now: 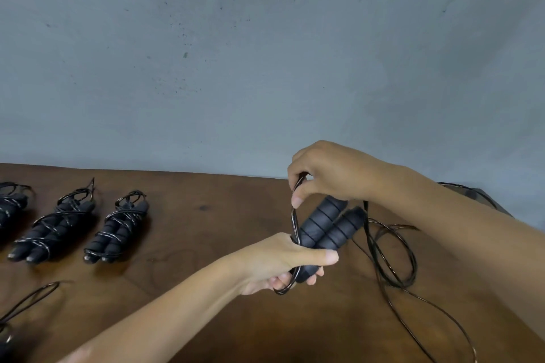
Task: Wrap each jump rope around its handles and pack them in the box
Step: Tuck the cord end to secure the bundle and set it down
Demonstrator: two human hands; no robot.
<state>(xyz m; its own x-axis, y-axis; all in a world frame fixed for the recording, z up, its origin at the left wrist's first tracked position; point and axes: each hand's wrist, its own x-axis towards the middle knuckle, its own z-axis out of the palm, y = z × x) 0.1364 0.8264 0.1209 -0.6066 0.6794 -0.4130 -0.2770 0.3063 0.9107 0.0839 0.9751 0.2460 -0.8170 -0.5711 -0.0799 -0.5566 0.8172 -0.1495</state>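
My left hand (277, 259) grips the lower ends of two black foam jump-rope handles (327, 227), held side by side and tilted up to the right above the table. My right hand (327, 174) is above them and pinches the thin black cord (295, 215), which runs down along the left side of the handles into my left hand. The rest of that cord (395, 256) lies in loose loops on the table to the right. Three wrapped ropes lie at the left: one (116, 230), another (53, 233) and a third (11, 206) cut by the frame edge.
The brown wooden table (206, 215) stands against a grey wall (265, 53). A loose cord loop (32, 300) and a dark handle end (6, 336) sit at the lower left. More cord (469, 190) shows at the table's far right corner. No box is in view.
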